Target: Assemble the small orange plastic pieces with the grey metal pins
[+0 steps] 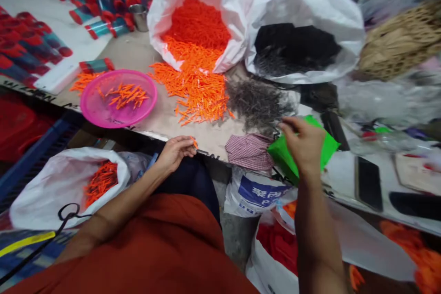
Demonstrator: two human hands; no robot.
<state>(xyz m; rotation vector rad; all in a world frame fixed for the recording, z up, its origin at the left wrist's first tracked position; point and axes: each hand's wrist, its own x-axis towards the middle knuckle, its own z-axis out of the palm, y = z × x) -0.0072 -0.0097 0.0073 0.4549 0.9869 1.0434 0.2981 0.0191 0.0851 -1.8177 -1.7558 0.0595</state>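
Note:
My left hand rests at the table's near edge, its fingers pinched on a small orange plastic piece. Farther right, my right hand is closed over the edge of a pile of thin dark pieces, with fingers curled on something I cannot make out; it lies above a green bag. Between my hands, a heap of loose orange pieces spills from a white sack. A folded checked cloth sits by the table edge.
A pink bowl with orange pieces stands at left. A second white sack holds dark pieces. A white bag of orange pieces sits below the table at left. Red-and-teal tubes lie at back left. A black phone lies at right.

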